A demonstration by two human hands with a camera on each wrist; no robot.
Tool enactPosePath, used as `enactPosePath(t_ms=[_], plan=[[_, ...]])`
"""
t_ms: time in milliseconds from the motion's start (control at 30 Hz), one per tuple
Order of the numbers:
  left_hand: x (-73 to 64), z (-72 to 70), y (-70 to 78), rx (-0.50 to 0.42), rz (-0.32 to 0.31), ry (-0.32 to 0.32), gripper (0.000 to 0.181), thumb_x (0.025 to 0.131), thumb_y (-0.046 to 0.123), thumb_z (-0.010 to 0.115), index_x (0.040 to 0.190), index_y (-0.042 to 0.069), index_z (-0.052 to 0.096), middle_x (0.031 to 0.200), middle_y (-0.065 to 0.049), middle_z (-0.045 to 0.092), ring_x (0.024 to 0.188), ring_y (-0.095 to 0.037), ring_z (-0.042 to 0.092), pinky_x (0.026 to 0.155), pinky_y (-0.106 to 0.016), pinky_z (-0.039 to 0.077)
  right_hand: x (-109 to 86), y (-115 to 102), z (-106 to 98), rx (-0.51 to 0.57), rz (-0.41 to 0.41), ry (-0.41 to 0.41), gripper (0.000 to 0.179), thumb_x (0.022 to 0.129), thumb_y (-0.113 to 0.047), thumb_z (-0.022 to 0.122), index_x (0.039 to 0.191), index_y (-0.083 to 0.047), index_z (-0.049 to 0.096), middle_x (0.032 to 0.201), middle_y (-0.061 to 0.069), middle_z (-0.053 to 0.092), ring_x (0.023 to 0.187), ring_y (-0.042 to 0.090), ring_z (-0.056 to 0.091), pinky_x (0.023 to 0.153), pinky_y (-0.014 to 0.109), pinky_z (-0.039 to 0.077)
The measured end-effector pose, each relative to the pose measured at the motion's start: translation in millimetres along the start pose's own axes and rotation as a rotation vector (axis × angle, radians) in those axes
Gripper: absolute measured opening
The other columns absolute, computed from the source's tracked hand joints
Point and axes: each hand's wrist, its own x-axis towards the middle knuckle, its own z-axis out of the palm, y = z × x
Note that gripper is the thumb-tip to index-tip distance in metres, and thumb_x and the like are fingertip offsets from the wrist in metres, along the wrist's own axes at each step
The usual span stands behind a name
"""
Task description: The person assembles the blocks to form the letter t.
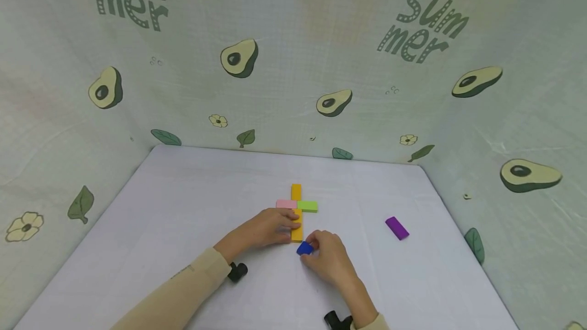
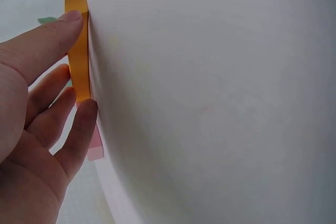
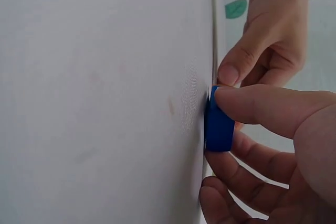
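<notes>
Several flat blocks form a cross on the white table: a long orange block (image 1: pixel 297 236) nearest, a pink block (image 1: pixel 284 203) and a light green block (image 1: pixel 309 207) side by side beyond it, then another orange block (image 1: pixel 296 191) at the far end. My left hand (image 1: pixel 274 226) holds the near orange block, its thumb by the near end and fingers lying over it. Between thumb and fingers, my right hand (image 1: pixel 331 257) pinches a blue block (image 3: pixel 220 127), turned at an angle just below the near orange block's end.
A purple block (image 1: pixel 397 228) lies by itself on the table (image 1: pixel 220 182), to the right. Cloth walls (image 1: pixel 284 85) with avocado prints enclose the back and both sides. Black wrist-worn parts (image 1: pixel 238 272) stick out near the sleeves.
</notes>
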Motion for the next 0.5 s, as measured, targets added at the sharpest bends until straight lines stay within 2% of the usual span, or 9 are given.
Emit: enactPosePath(t_ms=[500], plan=[[0.2, 0.0, -1.0, 0.013, 0.019, 0.011, 0.046, 0.096, 0.024, 0.082, 0.14, 0.014, 0.071, 0.146, 0.0, 0.066, 0.14, -0.019, 0.057, 0.116, -0.04, 0.047, -0.3, -1.1, 3.0, -0.012, -0.004, 0.014, 0.028, 0.084, -0.024, 0.091, 0.102, -0.012, 0.073, 0.09, -0.003, 0.063, 0.087, 0.016, 0.052, 0.073, 0.031, 0.046]])
